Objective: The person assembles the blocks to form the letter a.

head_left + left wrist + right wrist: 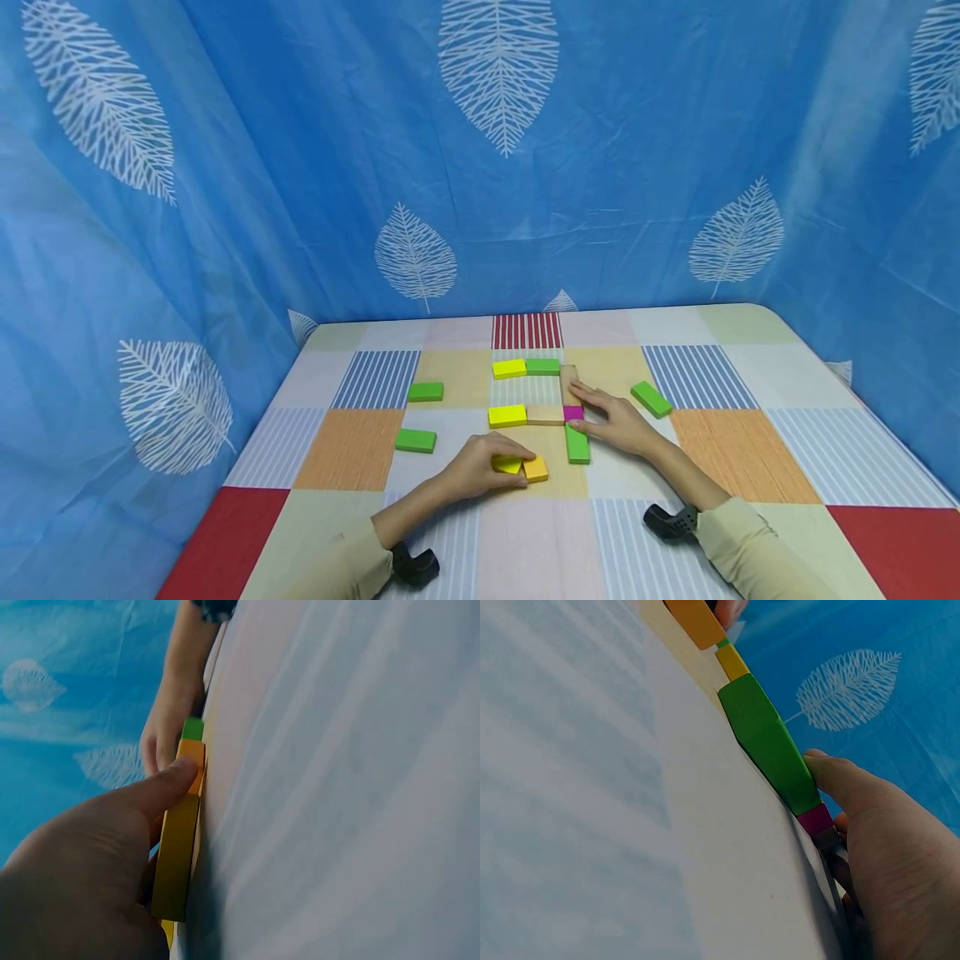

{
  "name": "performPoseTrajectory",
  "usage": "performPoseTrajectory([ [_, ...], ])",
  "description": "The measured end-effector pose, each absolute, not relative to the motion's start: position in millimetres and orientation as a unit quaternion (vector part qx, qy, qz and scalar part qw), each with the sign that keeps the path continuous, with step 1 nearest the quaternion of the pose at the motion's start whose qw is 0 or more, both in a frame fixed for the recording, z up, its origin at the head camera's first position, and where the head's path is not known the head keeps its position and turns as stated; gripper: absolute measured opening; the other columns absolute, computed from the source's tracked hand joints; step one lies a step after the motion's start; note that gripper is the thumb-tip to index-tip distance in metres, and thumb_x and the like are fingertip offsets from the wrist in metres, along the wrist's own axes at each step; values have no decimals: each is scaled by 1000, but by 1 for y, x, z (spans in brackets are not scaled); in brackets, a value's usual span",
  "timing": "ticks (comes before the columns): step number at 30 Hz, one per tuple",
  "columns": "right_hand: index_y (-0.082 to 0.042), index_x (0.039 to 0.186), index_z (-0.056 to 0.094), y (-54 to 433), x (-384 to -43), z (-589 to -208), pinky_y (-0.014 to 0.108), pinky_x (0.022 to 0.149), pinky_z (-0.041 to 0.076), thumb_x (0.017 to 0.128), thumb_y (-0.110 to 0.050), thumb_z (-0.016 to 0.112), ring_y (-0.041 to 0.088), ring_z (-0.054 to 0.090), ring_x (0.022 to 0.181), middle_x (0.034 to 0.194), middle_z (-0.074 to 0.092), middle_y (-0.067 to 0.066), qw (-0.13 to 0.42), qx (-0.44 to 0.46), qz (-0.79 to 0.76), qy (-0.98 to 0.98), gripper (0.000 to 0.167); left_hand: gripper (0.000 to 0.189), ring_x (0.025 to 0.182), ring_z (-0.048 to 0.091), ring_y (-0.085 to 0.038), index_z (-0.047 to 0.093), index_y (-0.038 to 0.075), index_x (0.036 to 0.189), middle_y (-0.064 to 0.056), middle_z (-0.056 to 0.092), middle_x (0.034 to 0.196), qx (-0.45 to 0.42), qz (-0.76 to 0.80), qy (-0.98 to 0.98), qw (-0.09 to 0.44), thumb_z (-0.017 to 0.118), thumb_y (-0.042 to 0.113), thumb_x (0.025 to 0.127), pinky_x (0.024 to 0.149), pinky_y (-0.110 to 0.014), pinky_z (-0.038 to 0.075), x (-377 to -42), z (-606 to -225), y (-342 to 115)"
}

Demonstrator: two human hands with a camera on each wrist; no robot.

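Observation:
My left hand [480, 467] pinches an orange block [536, 470] between thumb and fingers, close over the table. A yellow block [507, 465] lies end to end with it, partly hidden under that hand. Over the line of blocks to the right, my right hand [618, 423] rests with its fingers fairly straight. Its fingertips touch an upright-running plain wooden block [568, 377], and the thumb lies by a magenta block [573, 412]. Below the magenta one is a green block [772, 742]. Another wooden block [545, 415] and a yellow block [507, 416] extend leftward from it.
A yellow block [509, 368] and a green block [542, 367] form the top row. Loose green blocks lie at the left, one farther back [426, 392] and one nearer [416, 441]; another green block [651, 399] lies right. A blue leaf-patterned curtain [600, 167] surrounds the patchwork tablecloth [536, 542].

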State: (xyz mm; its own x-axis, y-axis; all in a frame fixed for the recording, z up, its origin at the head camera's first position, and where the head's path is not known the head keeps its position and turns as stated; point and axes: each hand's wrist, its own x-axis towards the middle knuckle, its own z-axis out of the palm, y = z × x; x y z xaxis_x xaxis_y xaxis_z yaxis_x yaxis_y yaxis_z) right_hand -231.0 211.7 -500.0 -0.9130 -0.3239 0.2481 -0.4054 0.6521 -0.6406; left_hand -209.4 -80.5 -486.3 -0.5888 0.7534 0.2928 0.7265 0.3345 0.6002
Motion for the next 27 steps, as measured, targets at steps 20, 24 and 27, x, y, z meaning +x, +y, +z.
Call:
performPoseTrajectory([
  [20, -14, 137, 46, 212, -231, -500, 57, 102, 27, 83, -44, 65, 38, 32, 129, 144, 36, 7, 57, 206, 368, -905, 66, 35, 97, 56, 3, 69, 12, 108, 8, 67, 103, 477, 373, 796, 10, 74, 29, 78, 86, -12, 43, -180, -480, -40],
  [24, -14, 137, 46, 212, -230, -499, 57, 102, 27, 82, -44, 66, 39, 32, 129, 143, 37, 8, 58, 205, 367, -905, 65, 34, 99, 58, 0, 68, 11, 109, 6, 67, 104, 443, 393, 806, 4, 73, 27, 79, 87, -16, 44, -189, -473, -48],
  [27, -13, 137, 46, 212, -230, -499, 57, 102, 27, 82, -43, 66, 40, 32, 129, 143, 37, 9, 58, 203, 368, -905, 65, 34, 102, 59, -5, 69, 13, 110, 5, 67, 106, 399, 400, 824, -22, 72, 28, 80, 88, -21, 46, -202, -466, -60],
])
